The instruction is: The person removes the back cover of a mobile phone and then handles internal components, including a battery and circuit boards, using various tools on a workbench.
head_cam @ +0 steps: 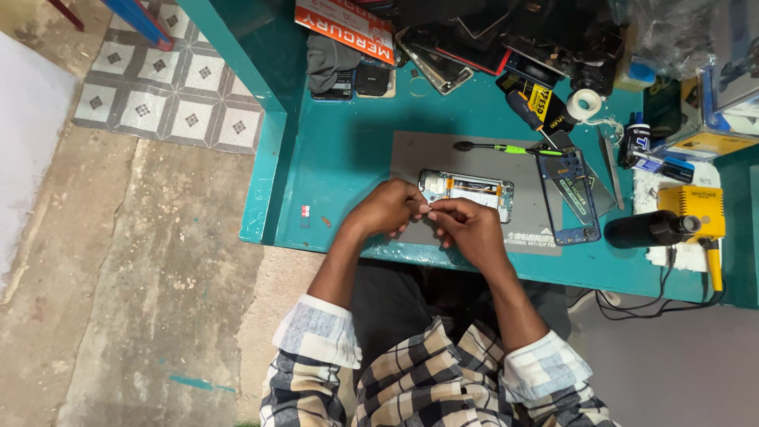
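Here, near the bench's (332,170) front edge, my left hand (389,209) and right hand (468,228) pinch one tiny part (428,209) between fingertips — just clear of the opened phone (466,191) on the grey mat (443,154).

Whatever the hands pinch between their fingertips is too small to make out; the left hand (387,207) and right hand (468,225) meet over it and cover the near edge of the opened phone (468,190). The pile of phone parts (506,35) at the back of the worktop (332,166) runs off the top edge. The yellow tool (696,209) trails a cable that disappears under the worktop's front edge.
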